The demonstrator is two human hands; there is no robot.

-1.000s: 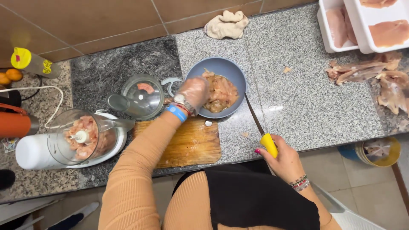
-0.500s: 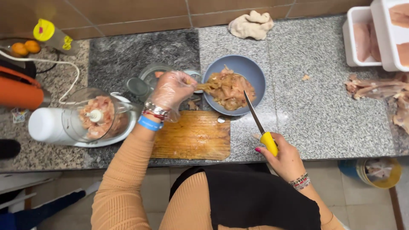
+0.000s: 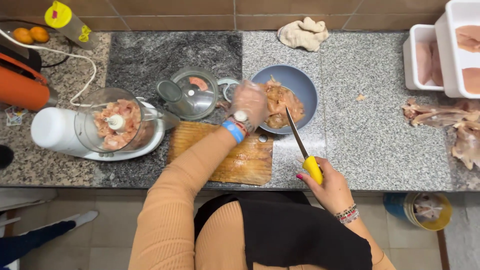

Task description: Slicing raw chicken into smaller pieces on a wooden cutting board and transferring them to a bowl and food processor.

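Our left hand (image 3: 248,103), in a thin clear glove, reaches into the blue bowl (image 3: 305,82); its grip is curled over the meat (image 3: 282,105) there, but we cannot tell if the fingers are closed on a piece. Our right hand (image 3: 330,187) is bare, and its grip is wrapped tight around the yellow handle of the knife (image 3: 302,147), whose thin blade points up toward the bowl, just right of the left grip. The raw pieces in the bowl look wet, soft and uneven. Far to the left of the left grip stands the chopper (image 3: 117,125), a clear round cup on a white base, and pale pink chunks already lie in it around the middle post. Its glass lid (image 3: 192,93) is off and rests between the chopper and the bowl. So we judge that part of the meat is moved across, while a good heap is left in the bowl and the lid is not yet on. Under the left wrist lies the wooden board (image 3: 240,162), ribbed and stained. The table (image 3: 375,135) is speckled grey stone. To the far right of the right grip are bony scraps (image 3: 440,115) and white trays (image 3: 425,55) with smooth fillets.
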